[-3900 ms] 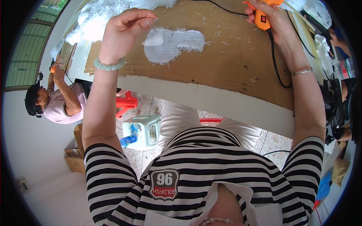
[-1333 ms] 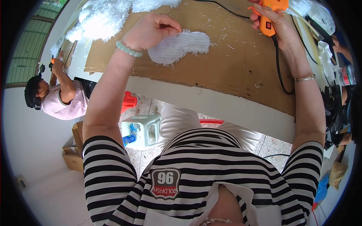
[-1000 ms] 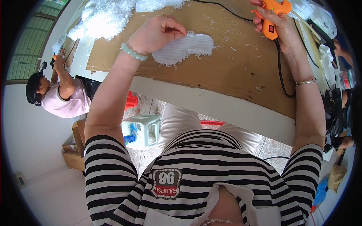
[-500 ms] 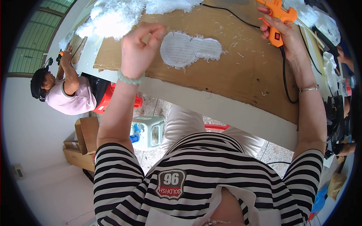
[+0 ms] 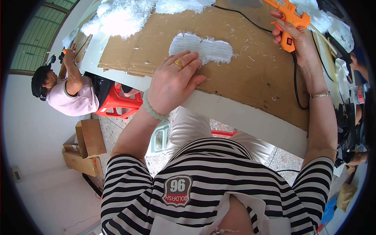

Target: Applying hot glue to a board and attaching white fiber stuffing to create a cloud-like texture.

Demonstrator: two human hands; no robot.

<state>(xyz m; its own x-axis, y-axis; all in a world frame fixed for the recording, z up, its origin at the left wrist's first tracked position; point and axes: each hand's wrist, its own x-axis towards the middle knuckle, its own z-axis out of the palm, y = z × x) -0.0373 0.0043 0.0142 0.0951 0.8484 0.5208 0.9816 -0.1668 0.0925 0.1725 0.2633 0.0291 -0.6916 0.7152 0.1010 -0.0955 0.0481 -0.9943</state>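
Observation:
A white ribbed sole-shaped piece (image 5: 201, 48) lies flat on a brown cardboard sheet (image 5: 250, 74) that covers the white table (image 5: 243, 117). My left hand (image 5: 174, 84) rests near the table's front edge, its fingers spread and its fingertips touching the near side of the white piece. It holds nothing. My right hand (image 5: 295, 37) is at the far right, shut on an orange hot glue gun (image 5: 288, 17) whose black cord (image 5: 295, 86) runs down along my forearm.
Heaps of white fluffy fibre (image 5: 125, 15) lie at the far left of the table. Another person (image 5: 68, 90) sits at the left beside a red stool (image 5: 117, 103). Cardboard boxes (image 5: 88, 147) stand on the floor. Clutter fills the right edge (image 5: 344, 66).
My left hand has come back from the white piece toward the table's front edge and now lies flat with fingers spread. The right hand keeps hold of the glue gun.

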